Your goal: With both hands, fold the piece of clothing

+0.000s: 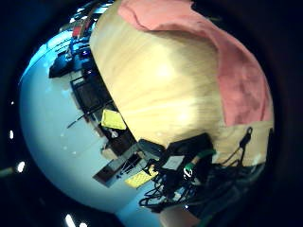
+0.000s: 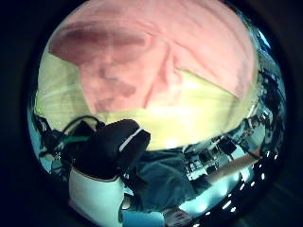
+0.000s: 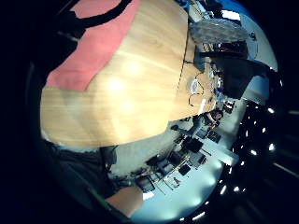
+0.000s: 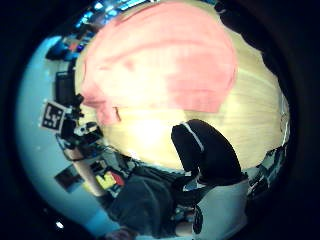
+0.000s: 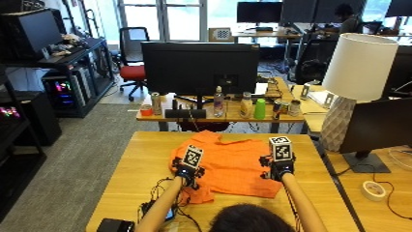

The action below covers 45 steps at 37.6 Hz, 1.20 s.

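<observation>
An orange short-sleeved garment (image 5: 231, 164) lies spread, a little rumpled, on the wooden table (image 5: 135, 164). My left hand (image 5: 186, 173) hovers over its left edge, where a flap hangs toward the front. My right hand (image 5: 278, 170) is over its right edge. Both palm cameras look down on the cloth (image 2: 156, 56) (image 4: 160, 65) from a small height. A gloved thumb (image 2: 113, 149) shows in the left thumb side view and another thumb (image 4: 205, 150) in the right one, with no cloth between the fingers. The little finger side views show the garment's edges (image 1: 241, 75) (image 3: 93, 46) on bare wood.
Black cables (image 5: 154, 203) and a dark device (image 5: 114, 225) lie at the table's front left corner. Behind stands a desk with a big monitor (image 5: 199, 67) and several bottles. A white lamp (image 5: 357, 63) and a tape roll (image 5: 372, 189) are on the desk to the right.
</observation>
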Motion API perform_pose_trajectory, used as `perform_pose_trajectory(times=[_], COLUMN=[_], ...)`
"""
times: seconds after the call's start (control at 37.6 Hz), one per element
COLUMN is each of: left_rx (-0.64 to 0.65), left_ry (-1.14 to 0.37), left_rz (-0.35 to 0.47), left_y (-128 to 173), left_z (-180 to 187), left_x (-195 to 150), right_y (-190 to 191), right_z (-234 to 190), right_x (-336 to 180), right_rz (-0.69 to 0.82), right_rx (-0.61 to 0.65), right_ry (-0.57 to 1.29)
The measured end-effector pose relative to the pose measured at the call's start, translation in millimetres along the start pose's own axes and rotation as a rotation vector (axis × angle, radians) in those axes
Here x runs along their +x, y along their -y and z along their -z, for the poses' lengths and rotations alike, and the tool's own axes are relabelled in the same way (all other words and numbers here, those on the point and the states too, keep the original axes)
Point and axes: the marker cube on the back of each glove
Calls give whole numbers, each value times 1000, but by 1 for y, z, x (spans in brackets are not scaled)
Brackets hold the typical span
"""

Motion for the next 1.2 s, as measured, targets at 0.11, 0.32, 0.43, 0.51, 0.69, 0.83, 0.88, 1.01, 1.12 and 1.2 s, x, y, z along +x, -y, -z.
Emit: perform_pose_trajectory(times=[0.11,0.32,0.43,0.51,0.69,0.83,0.88,1.01,1.12,1.2], left_rx=[-49,-123,-177,-155,-113,-98,-121,-161,-80,-10], left_ry=[68,118,133,139,143,102,79,45,32,31], left_rz=[41,22,9,7,52,29,-1,-53,30,52], left_y=[10,24,23,30,41,48,48,43,51,58], left_z=[-4,-14,-21,-22,-27,-30,-31,-33,-30,-27], left_x=[-8,-2,5,7,8,10,10,12,10,10], right_y=[-3,-3,-56,-58,-46,-41,-43,-42,-36,-35], right_z=[-8,-28,-19,-26,-47,-59,-65,-75,-79,-81], right_x=[2,-2,-17,-19,-22,-24,-25,-26,-26,-26], right_rz=[-8,22,14,11,54,64,65,76,65,54], right_rx=[-5,-32,-100,-95,-92,-102,-145,-169,-100,-75], right_ry=[-12,9,8,10,29,37,43,62,61,76])
